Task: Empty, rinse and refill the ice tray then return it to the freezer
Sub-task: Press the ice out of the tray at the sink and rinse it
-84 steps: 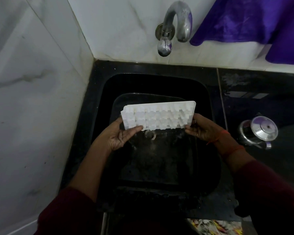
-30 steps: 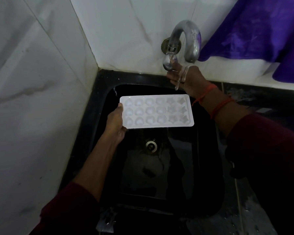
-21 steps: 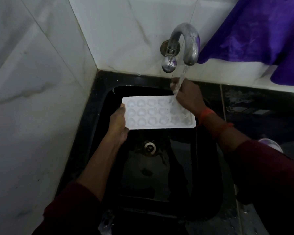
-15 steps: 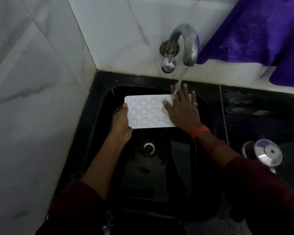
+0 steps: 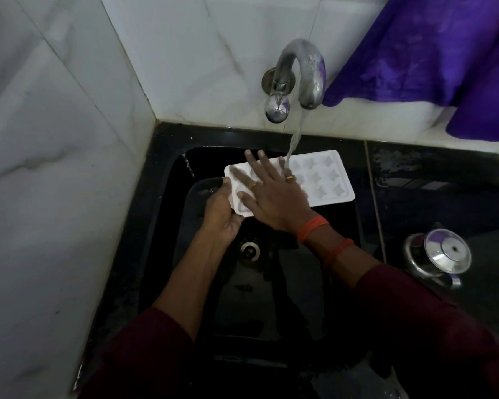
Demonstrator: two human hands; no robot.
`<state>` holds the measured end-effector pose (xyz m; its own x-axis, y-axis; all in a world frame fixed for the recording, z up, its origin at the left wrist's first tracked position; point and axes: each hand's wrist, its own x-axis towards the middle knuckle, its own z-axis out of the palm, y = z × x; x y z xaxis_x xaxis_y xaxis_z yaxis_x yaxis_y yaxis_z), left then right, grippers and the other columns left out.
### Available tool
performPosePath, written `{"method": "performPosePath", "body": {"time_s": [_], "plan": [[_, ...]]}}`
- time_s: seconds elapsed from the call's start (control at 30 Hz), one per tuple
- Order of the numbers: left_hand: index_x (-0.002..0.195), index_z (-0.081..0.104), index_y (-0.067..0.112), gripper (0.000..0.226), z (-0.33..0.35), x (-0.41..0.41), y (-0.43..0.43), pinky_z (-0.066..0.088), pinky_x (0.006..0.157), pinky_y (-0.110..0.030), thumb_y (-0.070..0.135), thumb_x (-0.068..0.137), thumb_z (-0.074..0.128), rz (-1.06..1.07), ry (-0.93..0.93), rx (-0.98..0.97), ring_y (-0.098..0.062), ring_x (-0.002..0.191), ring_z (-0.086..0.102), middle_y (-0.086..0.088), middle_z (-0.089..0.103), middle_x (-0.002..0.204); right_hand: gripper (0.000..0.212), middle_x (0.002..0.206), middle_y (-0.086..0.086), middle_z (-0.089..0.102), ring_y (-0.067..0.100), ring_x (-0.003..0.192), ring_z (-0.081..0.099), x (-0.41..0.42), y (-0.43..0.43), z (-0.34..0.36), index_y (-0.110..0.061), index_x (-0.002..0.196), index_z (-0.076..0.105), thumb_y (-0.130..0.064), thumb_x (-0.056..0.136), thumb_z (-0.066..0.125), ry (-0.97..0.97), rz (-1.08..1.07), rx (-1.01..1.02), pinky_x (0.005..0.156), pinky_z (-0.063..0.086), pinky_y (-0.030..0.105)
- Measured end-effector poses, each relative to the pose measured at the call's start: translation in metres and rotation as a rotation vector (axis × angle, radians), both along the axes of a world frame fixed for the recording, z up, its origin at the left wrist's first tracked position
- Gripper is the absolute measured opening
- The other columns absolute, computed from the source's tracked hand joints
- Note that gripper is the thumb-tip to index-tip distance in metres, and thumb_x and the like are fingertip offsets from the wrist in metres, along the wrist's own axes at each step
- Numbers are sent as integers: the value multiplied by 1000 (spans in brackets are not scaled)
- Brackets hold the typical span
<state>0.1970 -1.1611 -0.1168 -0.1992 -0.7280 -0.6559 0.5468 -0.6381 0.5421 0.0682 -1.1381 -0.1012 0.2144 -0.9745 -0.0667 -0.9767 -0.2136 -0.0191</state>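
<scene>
Over a black sink [image 5: 202,168] in a white-tiled corner, a white ice tray [image 5: 323,180] is held cavities up under the running tap [image 5: 300,73]. The left hand [image 5: 222,214] grips its left end. The right hand [image 5: 274,197] lies flat on it, fingers [image 5: 252,165] spread wide. A steel pot [image 5: 438,254] stands on the tabletop [image 5: 429,197].

The ice tray [image 5: 323,180] is white plastic, smooth and a bit shiny where it is wet. The tap [image 5: 306,67] is bright metal, with dull spots on its bend. The sink [image 5: 164,182] is black and glossy, and so is the wet counter [image 5: 432,180] beside it. The wall [image 5: 55,168] is smooth pale stone with grey lines. The purple cloth [image 5: 429,47] has a faint shine. The pot [image 5: 440,254] is mirror-shiny metal.
</scene>
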Motion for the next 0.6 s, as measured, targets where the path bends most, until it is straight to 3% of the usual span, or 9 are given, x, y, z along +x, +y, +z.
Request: {"method": "performPosePath", "body": {"time_s": [0.07, 0.17, 0.27, 0.33, 0.4, 0.47, 0.53, 0.6], "plan": [[114, 64, 4, 37, 1, 2, -1, 59, 83, -48, 34, 107, 43, 18, 8, -3, -33, 102, 70, -20, 71, 116, 62, 168, 4, 0, 26, 155, 0, -20, -2, 3, -42, 157, 6, -63, 100, 18, -36, -49, 45, 123, 4, 56], [106, 65, 7, 32, -1, 14, -7, 58, 77, -47, 30, 107, 43, 40, -35, -2, -29, 93, 72, -14, 73, 110, 71, 168, 3, 1, 23, 155, -1, -59, 4, 6, -41, 157, 7, -73, 94, 16, -60, -152, 99, 123, 2, 54], [104, 66, 8, 29, 0, 28, -11, 62, 63, -43, 28, 107, 45, 12, -99, 32, -26, 85, 73, -11, 74, 103, 78, 167, 2, 13, 17, 154, 8, -88, 19, 9, -34, 157, 21, -75, 91, 17, -132, -183, 107, 125, 5, 49], [114, 64, 5, 30, 1, 33, -14, 60, 52, -36, 28, 107, 46, -32, -129, 65, -28, 84, 71, -16, 72, 112, 75, 162, 3, 29, 17, 151, 23, -97, 28, 11, -29, 153, 36, -72, 92, 27, -217, -101, 62, 124, 15, 44], [129, 60, 1, 36, 3, 36, -15, 56, 47, -30, 25, 107, 46, -82, -129, 94, -28, 80, 67, -21, 65, 128, 68, 149, 2, 51, 18, 140, 45, -103, 34, 14, -23, 142, 54, -67, 91, 46, -342, -42, -7, 118, 32, 40], [137, 55, -3, 38, 3, 39, -16, 59, 53, -36, 18, 106, 46, -110, -104, 151, -31, 88, 68, -23, 60, 136, 56, 127, -1, 69, 15, 118, 64, -108, 35, 17, -21, 123, 70, -62, 86, 62, -496, -62, -107, 105, 48, 37], [132, 55, -8, 36, 4, 41, -17, 63, 61, -42, 11, 104, 43, -129, -63, 227, -39, 90, 71, -30, 60, 131, 38, 105, -4, 77, 10, 96, 72, -109, 31, 19, -22, 105, 78, -54, 86, 69, -602, -103, -236, 87, 57, 34], [126, 57, -12, 36, 10, 40, -15, 61, 52, -42, 10, 105, 40, -178, -12, 267, -45, 76, 73, -36, 64, 116, 27, 91, -4, 78, 5, 82, 71, -106, 25, 20, -20, 91, 80, -45, 86, 72, -685, -149, -337, 76, 56, 26]]}}
